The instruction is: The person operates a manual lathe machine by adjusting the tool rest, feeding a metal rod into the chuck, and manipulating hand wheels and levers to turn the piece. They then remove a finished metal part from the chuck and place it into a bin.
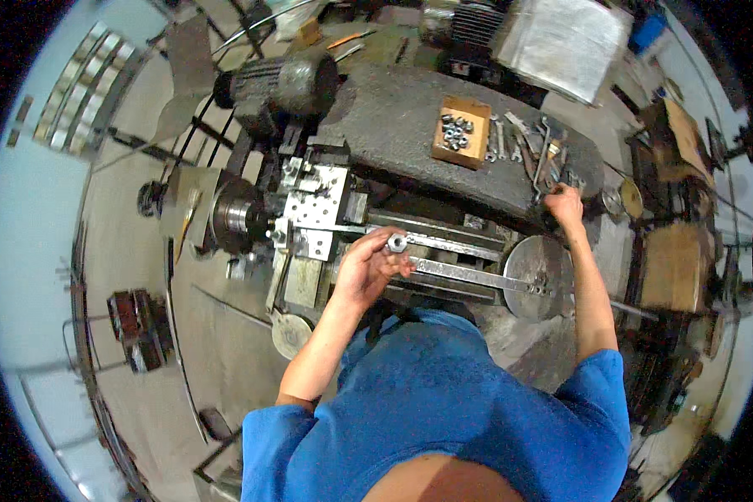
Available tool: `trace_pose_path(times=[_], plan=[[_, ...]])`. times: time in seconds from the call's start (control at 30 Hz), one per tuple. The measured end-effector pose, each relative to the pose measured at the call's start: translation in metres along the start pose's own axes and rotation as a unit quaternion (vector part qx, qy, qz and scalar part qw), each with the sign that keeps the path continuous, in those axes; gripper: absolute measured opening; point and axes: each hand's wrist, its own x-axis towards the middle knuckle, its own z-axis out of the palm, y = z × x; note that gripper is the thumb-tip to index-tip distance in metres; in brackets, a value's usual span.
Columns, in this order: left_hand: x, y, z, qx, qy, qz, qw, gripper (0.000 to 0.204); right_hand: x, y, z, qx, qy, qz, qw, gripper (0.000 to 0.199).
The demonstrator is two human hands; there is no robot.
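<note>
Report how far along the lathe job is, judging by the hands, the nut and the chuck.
Done, apparently: a metal nut is off the lathe, pinched in the left hand. In hand: the right hand reaches among the wrenches on the grey bench top. Left: the chuck seems to hold nothing, and more nuts wait in the wooden box.

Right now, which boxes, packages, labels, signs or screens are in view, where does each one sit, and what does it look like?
Small cardboard box: on the grey lathe top, open, rectangular, brown, holding metal nuts.
Silvery wrapped bundle: top right beyond the lathe, flat and roughly square, shiny grey.
Brown cardboard pieces: right side, flat, tan.
No signs or screens visible; any labels are too small to make out.
</note>
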Motion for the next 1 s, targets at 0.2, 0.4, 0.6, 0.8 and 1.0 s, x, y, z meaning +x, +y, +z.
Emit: trace_pose_path(times=[0.2,0.4,0.6,0.8,1.0], plan=[[0.005,-0.018,0.023,-0.041,0.027,0.022,0.999,0.027,0.057,0.009,0.022,-0.065,-0.169,0.112,0.977,0.053],[0.02,-0.013,0.033,-0.034,0.023,0.032,0.999,0.029,0.069,0.075,0.056,0.061,-0.075,0.007,0.995,0.026],[0.043,-0.011,0.035,-0.069,-0.003,0.003,0.998,0.033,0.043,0.068,0.029,0.365,0.04,0.08,0.927,0.019],[0.043,0.001,0.021,-0.049,-0.05,0.025,0.997,0.034,-0.051,-0.042,-0.061,0.593,-0.062,-0.036,0.802,0.031],[0.044,0.005,0.022,0.002,-0.086,0.013,0.996,0.031,-0.117,-0.132,-0.089,0.363,-0.032,-0.327,0.872,0.043]])
